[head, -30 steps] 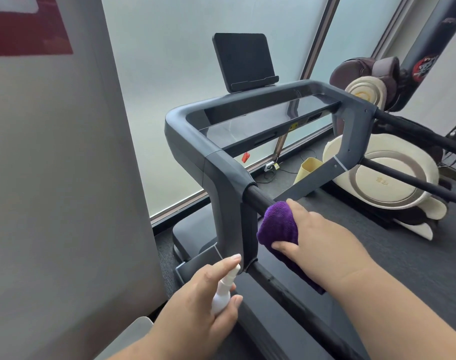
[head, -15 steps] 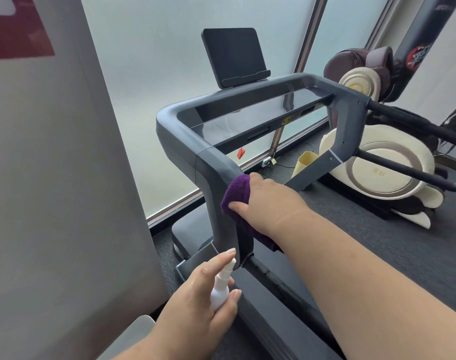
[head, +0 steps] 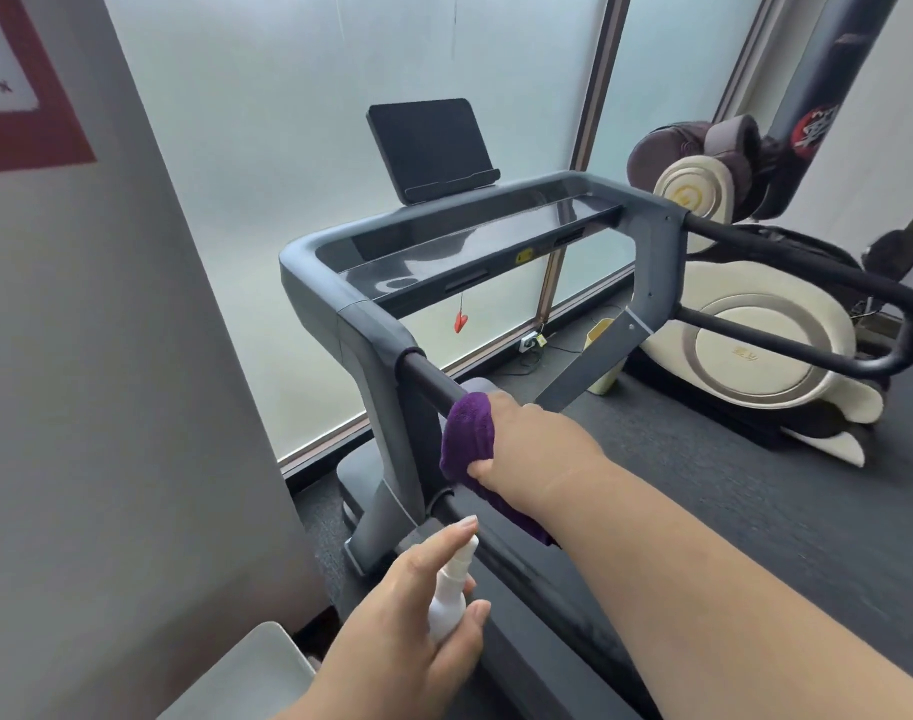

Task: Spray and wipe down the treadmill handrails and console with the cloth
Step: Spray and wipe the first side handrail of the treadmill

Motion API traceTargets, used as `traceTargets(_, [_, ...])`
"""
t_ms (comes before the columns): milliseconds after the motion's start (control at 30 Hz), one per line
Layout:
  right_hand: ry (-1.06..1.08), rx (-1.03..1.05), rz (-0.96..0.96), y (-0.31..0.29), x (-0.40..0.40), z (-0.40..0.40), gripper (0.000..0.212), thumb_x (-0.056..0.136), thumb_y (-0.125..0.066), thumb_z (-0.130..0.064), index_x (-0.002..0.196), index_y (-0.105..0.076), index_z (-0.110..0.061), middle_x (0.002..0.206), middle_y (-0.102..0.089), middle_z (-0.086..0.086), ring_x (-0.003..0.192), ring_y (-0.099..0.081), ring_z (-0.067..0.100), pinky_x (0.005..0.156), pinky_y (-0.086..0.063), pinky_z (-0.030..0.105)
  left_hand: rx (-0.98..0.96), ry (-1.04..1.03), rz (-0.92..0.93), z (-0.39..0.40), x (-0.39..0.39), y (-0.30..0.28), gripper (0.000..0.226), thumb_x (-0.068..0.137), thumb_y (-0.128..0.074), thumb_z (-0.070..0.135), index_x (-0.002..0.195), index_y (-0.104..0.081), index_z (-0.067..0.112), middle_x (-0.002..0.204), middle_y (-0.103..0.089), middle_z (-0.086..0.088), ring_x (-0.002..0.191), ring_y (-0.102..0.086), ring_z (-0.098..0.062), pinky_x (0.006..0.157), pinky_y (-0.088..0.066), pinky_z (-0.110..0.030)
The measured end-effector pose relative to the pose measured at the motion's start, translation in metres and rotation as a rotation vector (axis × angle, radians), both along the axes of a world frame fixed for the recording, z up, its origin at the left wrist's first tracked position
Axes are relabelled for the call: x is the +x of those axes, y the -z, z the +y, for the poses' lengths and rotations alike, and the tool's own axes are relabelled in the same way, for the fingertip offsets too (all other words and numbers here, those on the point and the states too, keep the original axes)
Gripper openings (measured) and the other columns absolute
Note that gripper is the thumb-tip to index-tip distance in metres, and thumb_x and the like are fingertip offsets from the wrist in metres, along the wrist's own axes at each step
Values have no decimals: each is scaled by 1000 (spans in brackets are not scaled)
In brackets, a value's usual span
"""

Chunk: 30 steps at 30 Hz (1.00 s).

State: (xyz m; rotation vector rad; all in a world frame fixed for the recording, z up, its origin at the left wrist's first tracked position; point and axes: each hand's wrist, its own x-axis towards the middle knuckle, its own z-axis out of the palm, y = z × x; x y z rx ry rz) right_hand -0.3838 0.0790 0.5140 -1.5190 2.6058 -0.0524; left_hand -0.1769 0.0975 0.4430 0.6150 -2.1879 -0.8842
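Observation:
A grey treadmill stands before me, with a glossy console [head: 459,252] and a dark tablet screen [head: 429,148] above it. My right hand [head: 527,449] presses a purple cloth [head: 467,439] around the black left handrail [head: 431,379], just behind the grey upright. Part of the cloth hangs below my wrist. My left hand [head: 407,631] holds a small white spray bottle [head: 452,597] upright at the bottom, index finger on its nozzle. The right handrail [head: 807,267] curves off at the right.
A grey wall panel [head: 106,407] fills the left side, close to the treadmill. Frosted glass is behind the console. A cream and brown massage chair [head: 766,350] sits at the right on dark carpet. A yellow cup [head: 602,356] and a power strip lie by the window.
My right hand slid the cloth forward onto the grey upright, then back down along the black handrail. The left hand with the bottle has barely moved.

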Motion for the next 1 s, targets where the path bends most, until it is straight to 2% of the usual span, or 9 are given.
traceTargets(167, [-5, -8, -17, 6, -14, 59, 64, 84, -63, -56, 132, -35, -25, 119, -63, 9, 103, -64, 34, 75, -49, 40, -54, 15, 40, 45, -18, -8, 65, 78, -67, 32, 134, -42, 53, 99, -64, 19, 76, -64, 6, 71, -46, -5])
traceTargets(267, [-8, -34, -23, 9, -22, 95, 67, 82, -63, -59, 135, -34, -27, 120, -63, 7, 103, -64, 32, 77, -51, 41, -21, -11, 21, 76, -24, -5, 65, 77, -66, 38, 129, -38, 65, 105, -61, 22, 80, -66, 1, 71, -49, -9])
traceTargets(500, [-22, -71, -29, 14, -31, 181, 73, 81, -58, -64, 139, -30, -29, 120, -62, 4, 105, -63, 31, 73, -45, 39, -3, 11, -29, 139, -36, 3, 74, 76, -70, 27, 128, -37, 67, 106, -60, 24, 80, -65, 2, 69, -47, -7])
traceTargets(633, [13, -210, -32, 26, -34, 235, 77, 80, -56, -70, 140, -22, -37, 113, -59, -3, 100, -64, 24, 75, -50, 36, 2, 30, -59, 162, -42, 6, 74, 76, -72, 26, 129, -38, 65, 100, -62, 23, 76, -64, 0, 65, -44, -4])
traceTargets(733, [49, -397, -36, 49, -26, 273, 77, 81, -54, -72, 143, -22, -40, 114, -58, -9, 98, -63, 17, 78, -51, 31, 24, 45, -61, 172, -44, 6, 69, 76, -69, 36, 133, -39, 62, 101, -62, 21, 76, -65, 0, 64, -44, -5])
traceTargets(867, [104, -610, -206, 85, -21, 306, 81, 79, -56, -67, 147, -35, -28, 121, -60, -6, 100, -64, 17, 81, -52, 34, 16, 30, -80, 179, -45, 5, 66, 76, -67, 40, 133, -41, 59, 99, -64, 18, 73, -65, 0, 63, -46, -6])
traceTargets(1000, [197, -727, -448, 104, -14, 316, 87, 74, -66, -64, 149, -33, -33, 129, -47, -20, 118, -51, 6, 94, -41, 27, 14, 3, -119, 184, -39, 5, 68, 78, -70, 33, 131, -39, 63, 103, -63, 20, 69, -64, 1, 63, -46, -7])
